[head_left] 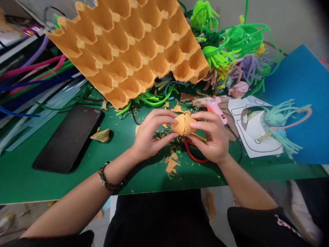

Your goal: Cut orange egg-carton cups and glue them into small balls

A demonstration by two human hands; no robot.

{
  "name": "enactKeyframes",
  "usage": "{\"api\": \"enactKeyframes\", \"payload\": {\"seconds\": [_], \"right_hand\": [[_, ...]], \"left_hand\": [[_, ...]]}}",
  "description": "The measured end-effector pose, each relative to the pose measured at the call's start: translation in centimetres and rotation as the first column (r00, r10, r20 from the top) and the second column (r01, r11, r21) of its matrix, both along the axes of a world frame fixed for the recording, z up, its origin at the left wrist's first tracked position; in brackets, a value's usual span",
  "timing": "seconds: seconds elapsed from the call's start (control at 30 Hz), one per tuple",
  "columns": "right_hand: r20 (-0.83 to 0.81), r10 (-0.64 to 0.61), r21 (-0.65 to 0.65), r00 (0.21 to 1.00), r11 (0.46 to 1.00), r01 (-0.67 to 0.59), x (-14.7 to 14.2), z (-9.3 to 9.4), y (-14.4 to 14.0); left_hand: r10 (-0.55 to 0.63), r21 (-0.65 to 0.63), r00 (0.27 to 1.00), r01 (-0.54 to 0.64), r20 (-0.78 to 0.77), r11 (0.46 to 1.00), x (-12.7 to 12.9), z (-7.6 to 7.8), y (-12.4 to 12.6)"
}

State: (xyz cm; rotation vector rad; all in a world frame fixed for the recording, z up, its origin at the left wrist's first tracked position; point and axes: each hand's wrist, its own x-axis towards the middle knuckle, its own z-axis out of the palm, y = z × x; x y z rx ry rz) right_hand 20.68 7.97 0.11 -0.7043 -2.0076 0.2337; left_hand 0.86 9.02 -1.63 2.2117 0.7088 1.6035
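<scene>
Both hands meet over the middle of the green counter (77, 181). Left hand (150, 135) and right hand (210, 137) each pinch one side of a small orange paper piece (183, 124) between thumb and fingertips, holding it a little above the counter, with a seam running down its middle. Orange scraps (171, 164) lie under the hands, and a red loop (191, 154) lies partly hidden under the right hand. Behind, an orange egg tray (128, 48) leans tilted. A pink glue gun (214, 106) lies just beyond the right hand, and a black phone (68, 137) lies well apart at the left.
</scene>
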Motion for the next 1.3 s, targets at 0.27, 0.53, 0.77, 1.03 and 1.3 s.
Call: {"api": "enactKeyframes", "payload": {"seconds": [0.27, 0.53, 0.77, 1.03, 1.3], "right_hand": [[-0.038, 0.008, -0.076, 0.999, 0.997, -0.010, -0.1, -0.4, 0.1], [-0.268, 0.014, -0.465, 0.963, 0.874, -0.142, -0.5, -0.5, -0.3], [-0.316, 0.026, -0.538, 0.948, 0.818, -0.202, -0.4, -0.7, -0.3], [-0.296, 0.022, -0.465, 0.955, 0.870, -0.164, -0.5, -1.1, -0.1], [-0.225, 0.038, -0.416, 0.974, 0.900, -0.131, -0.3, -1.5, 0.0]], "left_hand": [[0.009, -0.034, 1.000, -0.008, 0.029, 0.999, 0.1, -0.2, -0.1], [-0.061, -0.249, 0.979, 0.110, 0.194, 0.962, 0.6, -1.1, -0.2], [-0.062, -0.251, 0.991, 0.089, 0.115, 0.964, 0.4, -0.7, -0.2], [-0.081, -0.261, 0.988, 0.114, 0.134, 0.958, 0.5, -1.0, -0.1], [-0.095, -0.263, 0.990, 0.118, 0.100, 0.958, 0.4, -1.0, 0.0]]}}
